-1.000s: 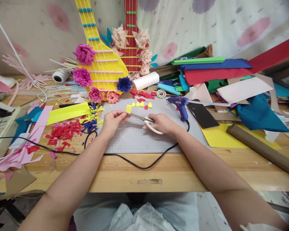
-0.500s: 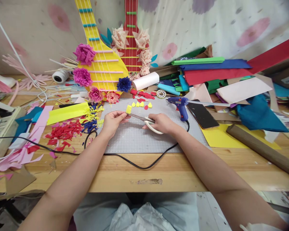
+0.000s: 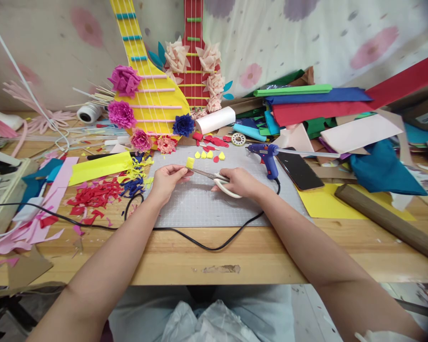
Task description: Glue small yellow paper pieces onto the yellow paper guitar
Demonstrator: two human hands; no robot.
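Above the grey cutting mat (image 3: 199, 209), my left hand (image 3: 167, 184) pinches a small piece of yellow paper (image 3: 190, 162) between thumb and fingertips. My right hand (image 3: 240, 182) is closed round the white handles of a pair of scissors (image 3: 229, 189). The scissor blades point left and their tips touch or overlap the lower edge of the yellow piece; I cannot tell whether they are cutting into it. Just beyond, several small yellow petal-shaped pieces (image 3: 209, 155) lie on the mat in a row, with a red one (image 3: 216, 159) beside them.
A blue glue gun (image 3: 267, 158) lies at the mat's right, near a black phone (image 3: 299, 168). Its cable (image 3: 207, 248) loops along the front. Red paper scraps (image 3: 96, 192) spread at left. A yellow paper guitar (image 3: 157, 99) with flowers stands behind; coloured paper (image 3: 317, 97) piles at back right.
Almost nothing differs. Both hands, the scissors and the yellow piece hold nearly the same position, and the whole view has shifted very slightly.
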